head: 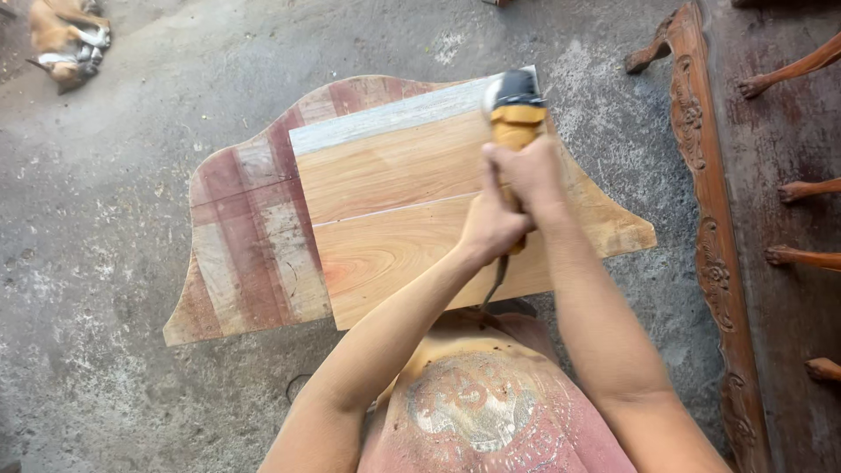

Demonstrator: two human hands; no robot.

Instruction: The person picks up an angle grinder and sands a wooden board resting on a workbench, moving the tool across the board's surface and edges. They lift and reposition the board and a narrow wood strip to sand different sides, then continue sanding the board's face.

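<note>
Both the left hand [491,223] and right hand [530,175] clench the yellow angle grinder [515,109] at the far edge of the loose board [394,210]; unclamped, it risks shifting or kickback.

Quick count from up top: two bare hands, the left hand [491,223] and the right hand [528,171], both wrapped around one yellow-and-black handheld power sander [515,109], and one pale rectangular wooden panel [412,206] lying on one bigger curvy-edged board with reddish and grey patches [250,228]. Off to the right there's one long carved reddish-brown wooden rail [710,219] plus five turned wooden furniture legs [793,70] poking in from the edge. Also one tan dog [66,39] sprawled on the one grey concrete floor [105,175] in the top left corner.
</note>
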